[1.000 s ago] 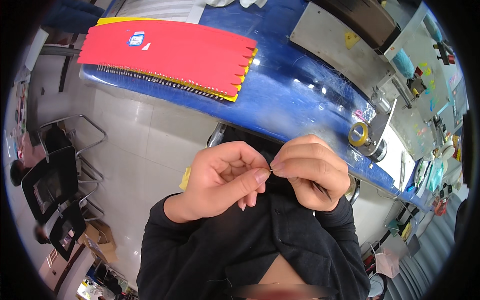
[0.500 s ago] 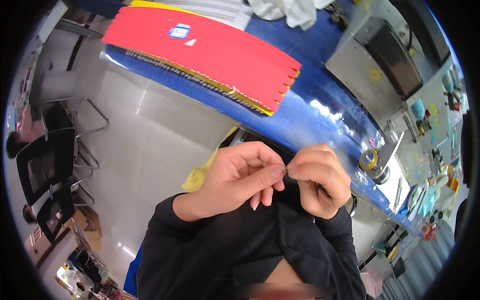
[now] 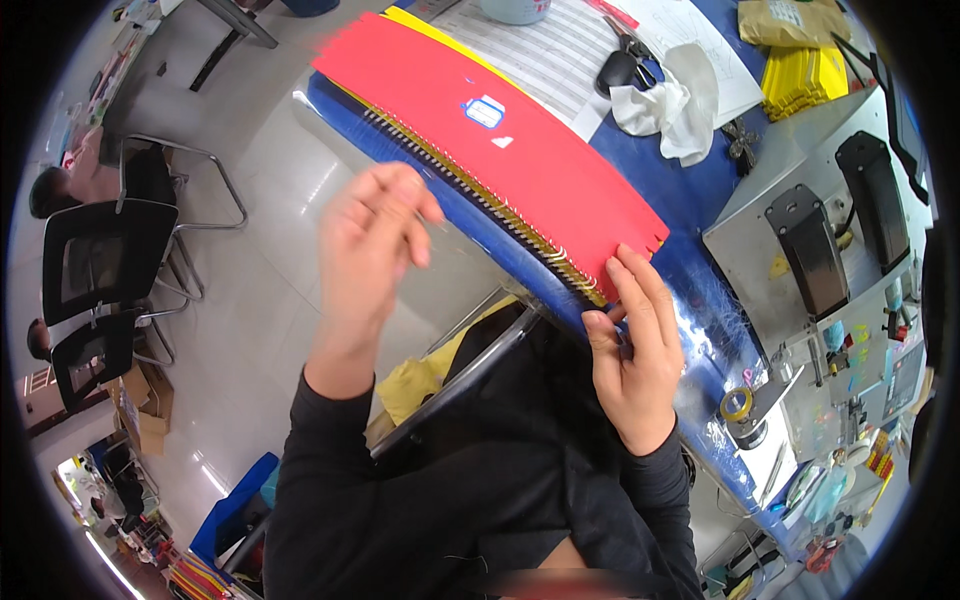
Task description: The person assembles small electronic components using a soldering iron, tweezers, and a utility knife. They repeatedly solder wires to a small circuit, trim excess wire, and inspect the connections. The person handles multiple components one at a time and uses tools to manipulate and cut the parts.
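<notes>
A long red flat sheet (image 3: 555,175) with a blue-edged white sticker lies slanting across the blue tabletop, above a yellow layer. A row of small white loops and dark teeth (image 3: 470,185) runs along its near edge. My right hand (image 3: 640,350) is at the sheet's near right corner, its fingertips on the red surface and its thumb apart at the edge. In the air left of that near edge is my left hand (image 3: 375,240), smeared by motion. Its thumb and fingers are curled together, and anything between them is too small to make out.
Behind the sheet lie lined paper (image 3: 475,45), black-handled scissors (image 3: 625,60) and crumpled white tissue (image 3: 690,105). Grey equipment with dark blocks (image 3: 805,240) stands at right, with a tape roll (image 3: 737,404) nearer. Black chairs (image 3: 105,255) stand at left.
My hands, pinched together before my chest earlier, have parted. The right has moved forward onto the red sheet's corner; the left has swung up and left. The view has shifted.
</notes>
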`<act>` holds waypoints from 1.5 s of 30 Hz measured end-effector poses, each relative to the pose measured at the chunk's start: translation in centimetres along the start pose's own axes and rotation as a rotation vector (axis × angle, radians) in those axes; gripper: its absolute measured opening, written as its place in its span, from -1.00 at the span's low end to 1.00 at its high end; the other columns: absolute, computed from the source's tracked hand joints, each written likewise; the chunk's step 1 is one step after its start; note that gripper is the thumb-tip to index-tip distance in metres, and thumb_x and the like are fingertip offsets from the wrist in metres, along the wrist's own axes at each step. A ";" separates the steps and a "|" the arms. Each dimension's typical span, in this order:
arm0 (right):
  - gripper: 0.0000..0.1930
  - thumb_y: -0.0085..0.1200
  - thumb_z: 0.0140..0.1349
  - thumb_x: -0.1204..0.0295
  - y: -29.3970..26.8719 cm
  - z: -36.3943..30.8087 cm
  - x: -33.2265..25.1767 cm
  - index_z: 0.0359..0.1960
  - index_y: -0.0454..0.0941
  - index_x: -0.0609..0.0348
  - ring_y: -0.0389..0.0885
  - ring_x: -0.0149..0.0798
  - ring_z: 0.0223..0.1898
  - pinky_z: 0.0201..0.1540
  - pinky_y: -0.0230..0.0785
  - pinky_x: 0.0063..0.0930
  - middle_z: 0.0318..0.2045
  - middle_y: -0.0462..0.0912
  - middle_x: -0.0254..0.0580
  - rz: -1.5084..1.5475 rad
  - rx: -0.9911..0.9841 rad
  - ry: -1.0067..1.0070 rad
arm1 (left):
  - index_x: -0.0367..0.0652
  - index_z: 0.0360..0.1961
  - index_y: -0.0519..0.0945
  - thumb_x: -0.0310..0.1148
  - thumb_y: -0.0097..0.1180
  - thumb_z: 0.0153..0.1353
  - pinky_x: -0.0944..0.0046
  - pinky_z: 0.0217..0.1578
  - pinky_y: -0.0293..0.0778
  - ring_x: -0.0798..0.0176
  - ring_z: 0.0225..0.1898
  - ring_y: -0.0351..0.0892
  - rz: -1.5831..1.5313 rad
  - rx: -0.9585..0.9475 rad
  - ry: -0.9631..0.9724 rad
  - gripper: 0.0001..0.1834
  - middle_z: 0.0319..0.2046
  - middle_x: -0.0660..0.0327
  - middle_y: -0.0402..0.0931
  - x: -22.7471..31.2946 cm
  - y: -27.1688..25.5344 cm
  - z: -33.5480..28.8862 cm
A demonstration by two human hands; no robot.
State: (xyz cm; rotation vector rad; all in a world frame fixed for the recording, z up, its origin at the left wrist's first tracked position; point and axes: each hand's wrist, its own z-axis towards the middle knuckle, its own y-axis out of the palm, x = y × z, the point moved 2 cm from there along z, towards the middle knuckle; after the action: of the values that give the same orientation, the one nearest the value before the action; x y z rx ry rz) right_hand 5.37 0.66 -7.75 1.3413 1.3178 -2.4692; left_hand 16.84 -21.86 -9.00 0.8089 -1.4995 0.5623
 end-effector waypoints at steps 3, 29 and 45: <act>-0.53 0.30 0.18 0.54 0.4 0.3 0.1 0.15 0.54 0.33 0.62 0.09 0.12 0.09 0.52 -0.27 0.18 0.55 0.08 -0.044 -0.008 -0.038 | -0.33 -0.15 0.58 -0.29 0.09 0.45 0.57 -0.67 0.10 0.61 -0.67 0.30 0.004 0.108 0.062 -0.74 -0.44 0.26 0.56 0.1 -2.3 3.8; -0.59 0.27 0.18 0.60 -1.1 -0.5 0.7 0.10 0.58 0.28 0.60 -0.21 -0.11 -0.10 0.49 -0.45 0.15 0.56 -0.05 0.178 0.023 0.026 | -0.30 -0.13 0.64 -0.29 0.09 0.43 0.48 -0.60 0.27 0.49 -0.65 0.37 0.479 0.082 0.117 -0.74 -0.46 0.26 0.59 0.8 -7.1 7.4; -0.65 -0.18 0.57 0.34 -9.4 -10.2 2.4 0.10 0.57 0.32 0.41 -0.55 -0.36 -0.29 0.26 -0.66 -0.16 0.59 -0.26 1.328 -0.002 0.367 | -0.30 -0.32 0.63 -0.56 0.31 0.20 0.41 -0.44 0.47 0.35 -0.49 0.56 0.433 -0.496 0.561 -0.92 -0.44 0.16 0.62 1.0 14.8 -13.0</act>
State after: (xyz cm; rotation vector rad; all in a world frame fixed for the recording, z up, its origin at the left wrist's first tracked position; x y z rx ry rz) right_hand 7.01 14.56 -5.98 1.8161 0.1669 -1.3189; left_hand 13.91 -2.81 -4.96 -0.0731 -1.2029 0.6315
